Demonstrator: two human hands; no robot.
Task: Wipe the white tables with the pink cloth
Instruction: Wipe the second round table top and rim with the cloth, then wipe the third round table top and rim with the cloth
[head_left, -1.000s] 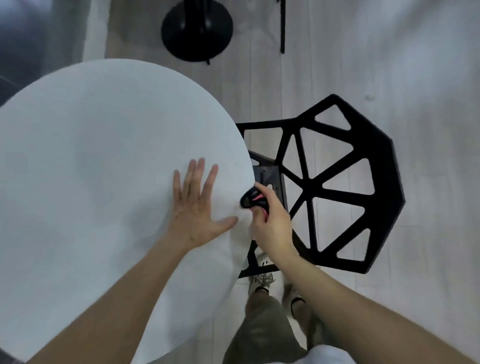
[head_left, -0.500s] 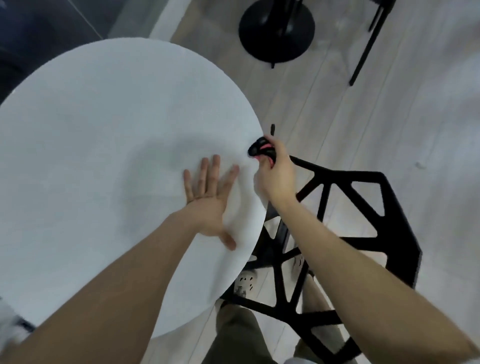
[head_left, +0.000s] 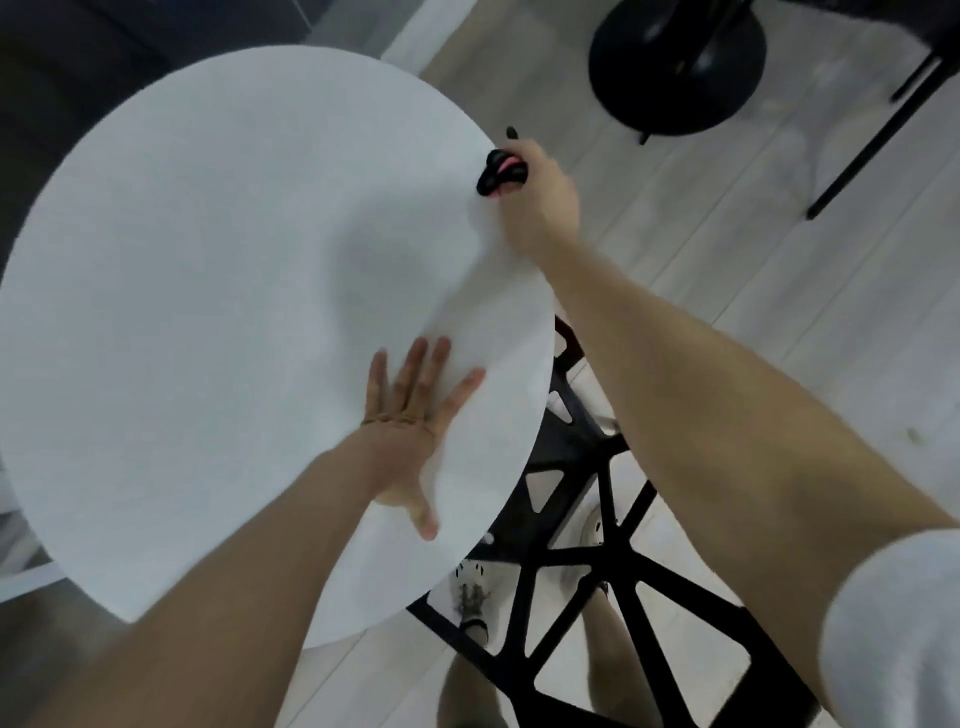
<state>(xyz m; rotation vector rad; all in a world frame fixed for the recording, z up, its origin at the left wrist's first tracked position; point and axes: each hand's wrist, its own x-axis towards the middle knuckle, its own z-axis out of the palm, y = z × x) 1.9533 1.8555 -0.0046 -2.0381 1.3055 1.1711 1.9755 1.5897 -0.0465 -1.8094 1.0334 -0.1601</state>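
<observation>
The round white table (head_left: 208, 260) fills the left of the head view. My left hand (head_left: 410, 421) lies flat on its top near the right edge, fingers spread and straight. My right hand (head_left: 535, 197) is at the table's far right rim and grips a small bunched pink and black cloth (head_left: 500, 174), pressed against the edge. Most of the cloth is hidden inside my fist.
A black lattice chair (head_left: 587, 571) stands under my right arm, against the table's right side, with my feet below it. A black round pedestal base (head_left: 675, 62) and a thin black leg (head_left: 878, 135) stand on the pale wooden floor at the top right.
My right hand has slid the cloth along the table's right rim, away from me. My left hand has stayed flat on the top. The camera has shifted.
</observation>
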